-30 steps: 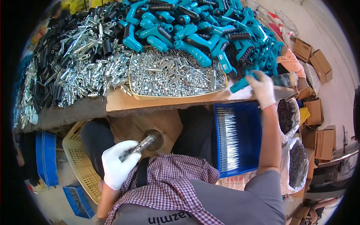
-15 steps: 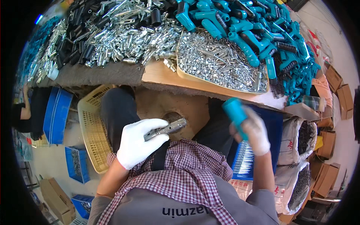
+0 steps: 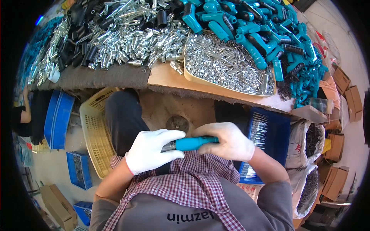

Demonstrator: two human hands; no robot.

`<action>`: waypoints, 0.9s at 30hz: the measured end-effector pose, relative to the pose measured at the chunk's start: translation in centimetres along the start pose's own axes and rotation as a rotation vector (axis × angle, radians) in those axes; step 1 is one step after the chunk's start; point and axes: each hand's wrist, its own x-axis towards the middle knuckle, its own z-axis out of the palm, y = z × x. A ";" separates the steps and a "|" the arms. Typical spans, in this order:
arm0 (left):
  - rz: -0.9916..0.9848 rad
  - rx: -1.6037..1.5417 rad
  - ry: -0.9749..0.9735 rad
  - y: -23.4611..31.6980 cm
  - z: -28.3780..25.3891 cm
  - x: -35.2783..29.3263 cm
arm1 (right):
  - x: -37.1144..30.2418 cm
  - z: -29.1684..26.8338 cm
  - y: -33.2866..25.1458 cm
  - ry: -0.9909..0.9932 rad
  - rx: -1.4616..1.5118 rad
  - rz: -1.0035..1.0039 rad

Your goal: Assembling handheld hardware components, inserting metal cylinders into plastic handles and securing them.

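Both hands wear white gloves and meet in front of my lap. My left hand (image 3: 154, 150) is closed around a grey metal shaft (image 3: 168, 146), of which only a short end shows. My right hand (image 3: 228, 142) grips a teal plastic handle (image 3: 190, 143), with its far part hidden under the fingers. The handle's left end is against the metal shaft, roughly in line with it. Whether the shaft sits inside the handle I cannot tell.
On the bench lie heaps of metal fittings (image 3: 127, 42), teal handles (image 3: 266, 38) and a tray (image 3: 216, 85) of small metal pieces. A yellow basket (image 3: 94, 134) stands to my left, a blue bin (image 3: 275, 142) with metal rods to my right. Another person (image 3: 36, 111) is at far left.
My right hand has brought the teal handle left and down to the metal shaft in my left hand. The left hand has shifted slightly right, and the handle now lies level.
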 end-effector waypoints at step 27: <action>-0.059 0.030 -0.026 1.4 2.2 1.7 | 7.0 -15.0 5.3 0.662 -0.673 0.045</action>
